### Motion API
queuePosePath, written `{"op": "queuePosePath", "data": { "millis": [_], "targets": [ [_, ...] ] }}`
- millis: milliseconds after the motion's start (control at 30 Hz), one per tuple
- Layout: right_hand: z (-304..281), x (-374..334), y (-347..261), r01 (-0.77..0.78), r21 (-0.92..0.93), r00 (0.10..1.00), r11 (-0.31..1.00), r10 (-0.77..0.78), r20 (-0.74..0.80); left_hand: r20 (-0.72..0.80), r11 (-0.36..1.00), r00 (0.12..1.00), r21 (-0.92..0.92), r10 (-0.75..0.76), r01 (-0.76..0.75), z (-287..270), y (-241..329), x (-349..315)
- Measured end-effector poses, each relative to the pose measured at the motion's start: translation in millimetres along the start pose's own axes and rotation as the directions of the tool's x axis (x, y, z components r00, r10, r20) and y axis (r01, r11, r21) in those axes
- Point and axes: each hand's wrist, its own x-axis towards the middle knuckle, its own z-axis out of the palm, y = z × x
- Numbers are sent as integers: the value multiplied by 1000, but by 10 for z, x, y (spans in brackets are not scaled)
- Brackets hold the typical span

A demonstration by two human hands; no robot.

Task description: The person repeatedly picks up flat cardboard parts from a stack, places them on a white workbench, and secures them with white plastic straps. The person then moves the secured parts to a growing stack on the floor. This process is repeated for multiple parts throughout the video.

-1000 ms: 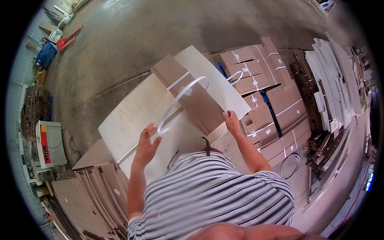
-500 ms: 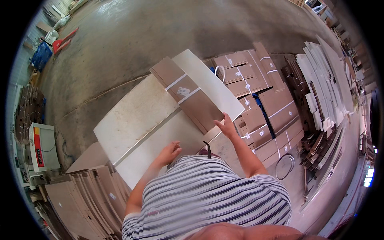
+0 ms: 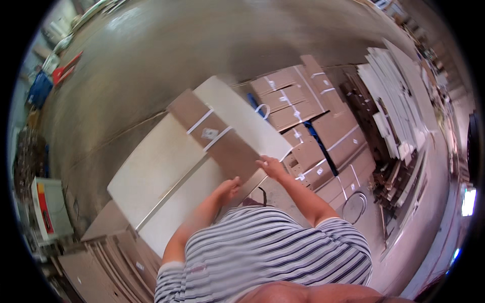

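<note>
Far left: blue plastic crate [image 3: 39, 91], below it a white machine [image 3: 54, 209] with a red front panel. Red forked frame [image 3: 61, 73] on the concrete floor [image 3: 121, 65], just beside the crate. Lower left, brown flat panels [image 3: 108, 262] stacked on edge, a small white label on one.

Next, white-topped worktable [image 3: 146, 182], a narrow slot running diagonally across its top. Strapped bundle of brown panels [image 3: 233, 154] lies flat across it — far end to the upper left, near end by the person's hands. Two white straps [image 3: 201, 121] cross the bundle, white label [image 3: 209, 133] between them.

Left hand [image 3: 228, 189] is beside the bundle's near end, fingers curled and blurred; cannot tell if they touch or grasp it. Right hand [image 3: 272, 166] is at the bundle's near right corner, fingers bent, fingertips at the edge; cannot tell whether they grip or only rest there.

Right of the table, a white strap loop [image 3: 262, 110] sticks up next to low stacks of strapped brown panels [image 3: 344, 135]. Then a wire-like ring [image 3: 355, 207] on the floor, dark brown boards [image 3: 359, 103] in a pile — and long white panels [image 3: 389, 96] leaning beyond them.
</note>
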Motion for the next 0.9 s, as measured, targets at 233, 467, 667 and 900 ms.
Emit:
{"op": "queuePosePath", "data": {
  "millis": [233, 467, 667, 900],
  "targets": [
    [-133, 0, -120, 67, -174, 986, 982, -38, 163, -118, 989, 990, -119, 78, -92, 546, 200, -171],
    [-250, -33, -257, 31, -127, 979, 991, -4, 205, -270, 991, 957, -48, 110, -128, 331, 52, -73],
    [144, -76, -9, -10, 172, 999, 985, 17, -40, -413, 992, 908, -53, 79, -111, 625, 167, -105],
    [307, -29, 164, -162, 301, 981, 940, 186, -54, -377, 994, 922, -36, 83, -105, 533, 74, -33]
  ]
}}
